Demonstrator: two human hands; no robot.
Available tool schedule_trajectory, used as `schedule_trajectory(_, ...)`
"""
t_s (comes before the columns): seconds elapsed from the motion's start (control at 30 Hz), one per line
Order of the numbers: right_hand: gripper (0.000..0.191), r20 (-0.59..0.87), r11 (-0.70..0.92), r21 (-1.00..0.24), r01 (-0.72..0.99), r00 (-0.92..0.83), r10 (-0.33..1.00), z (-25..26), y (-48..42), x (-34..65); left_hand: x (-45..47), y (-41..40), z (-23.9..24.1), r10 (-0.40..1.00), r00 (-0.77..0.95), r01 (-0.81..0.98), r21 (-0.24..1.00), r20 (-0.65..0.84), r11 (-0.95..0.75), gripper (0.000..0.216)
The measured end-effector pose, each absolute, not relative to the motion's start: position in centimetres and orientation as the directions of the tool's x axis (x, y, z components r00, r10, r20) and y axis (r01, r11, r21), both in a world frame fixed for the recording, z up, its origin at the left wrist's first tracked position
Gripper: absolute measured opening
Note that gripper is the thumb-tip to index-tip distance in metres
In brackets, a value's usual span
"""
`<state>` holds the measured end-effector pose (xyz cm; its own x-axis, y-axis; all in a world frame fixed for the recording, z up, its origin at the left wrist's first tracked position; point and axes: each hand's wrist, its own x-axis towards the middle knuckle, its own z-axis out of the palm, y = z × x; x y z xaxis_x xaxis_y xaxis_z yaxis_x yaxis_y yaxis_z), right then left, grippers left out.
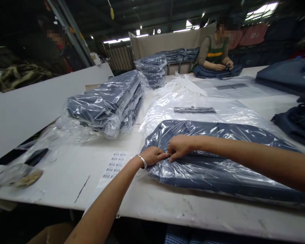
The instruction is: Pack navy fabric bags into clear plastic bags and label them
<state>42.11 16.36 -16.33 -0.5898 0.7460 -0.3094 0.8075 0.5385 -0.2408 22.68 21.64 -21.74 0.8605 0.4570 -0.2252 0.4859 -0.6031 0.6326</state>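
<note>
A dark blue folded fabric item (218,173) lies on the table inside a clear plastic bag (183,184). My left hand (154,156), with a silver bracelet at its wrist, is at the bag's left end, fingers drawn together on the film. Close beside it, my right hand (180,146) reaches in from the right with curled fingers, thumb and forefinger pinching at the plastic. The fingertips of both hands nearly meet, and anything small between them is hidden. A sheet of barcode labels (115,164) lies left of the bag, partly behind my left forearm.
Bagged dark blue items (104,101) are stacked at the left, with another bagged stack (152,69) behind. Flat clear bags (195,98) lie beyond my hands. Dark blue fabric (300,122) sits at the right. Across the table (193,210), a person (216,54) handles blue fabric.
</note>
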Motion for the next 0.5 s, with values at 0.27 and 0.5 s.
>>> schedule_trajectory(0.27, 0.046, -0.373, 0.508, -0.021, 0.861, -0.478, 0.795, -16.8, 18.2, 40.8, 22.9, 21.7, -22.3, 0.471, 0.858, 0.489, 0.612, -0.208, -0.621, 0.057)
schedule_trajectory(0.5, 0.035, -0.187, 0.32, -0.025, 0.947, -0.318, 0.929, -17.0, 19.2, 44.5, 23.1, 21.5, -22.3, 0.513, 0.835, 0.53, 0.542, -0.198, -0.652, 0.058)
